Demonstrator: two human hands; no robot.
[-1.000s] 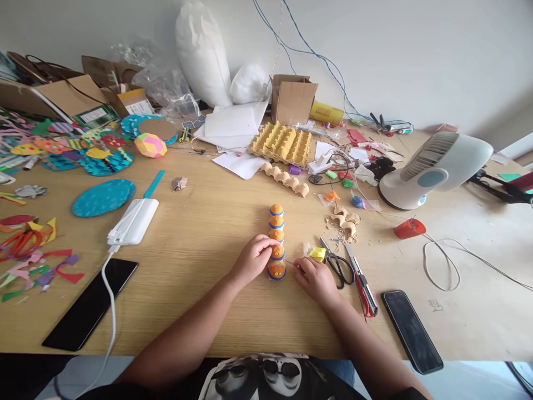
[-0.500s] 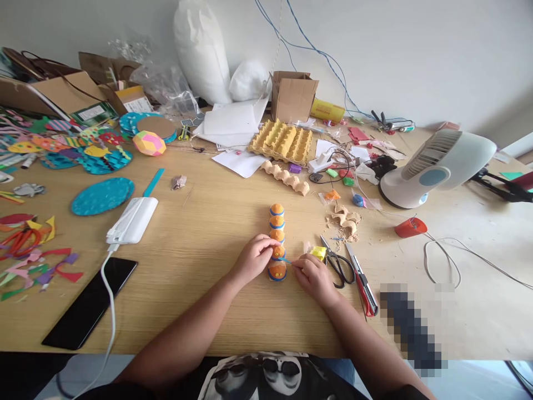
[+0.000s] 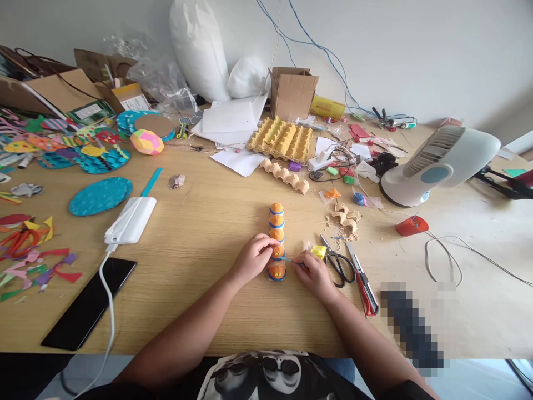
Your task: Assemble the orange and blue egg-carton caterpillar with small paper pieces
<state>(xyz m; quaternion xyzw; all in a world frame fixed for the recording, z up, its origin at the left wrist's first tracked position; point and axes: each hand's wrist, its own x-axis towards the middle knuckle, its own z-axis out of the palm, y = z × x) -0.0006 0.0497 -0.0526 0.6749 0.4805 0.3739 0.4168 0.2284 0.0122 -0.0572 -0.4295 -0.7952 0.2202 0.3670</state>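
In the middle of the table a row of egg-carton cups [image 3: 276, 222] runs away from me, its bumps coated in orange with blue bands round their bases. Small yellow marks dot the nearest two bumps. My left hand [image 3: 252, 258] lies against the row's left side, closed, fingertips pressed on the second-nearest bump. On the other side my right hand [image 3: 314, 272] pinches a thin blue strip [image 3: 285, 259], whose far end touches that bump. Whether the strip is clay or a tool, I cannot tell.
Black-handled scissors [image 3: 340, 264], a red box cutter [image 3: 364, 283] and a yellow packet [image 3: 318, 251] lie right of my right hand. Torn carton pieces [image 3: 345, 216] sit beyond. A fan [image 3: 441, 164] stands far right; a power bank [image 3: 132, 221] and black phone [image 3: 89, 303] lie left.
My right hand's fingers have shifted slightly and close more tightly on the blue strip. The left hand keeps its place on the row. The camera view has moved a little.
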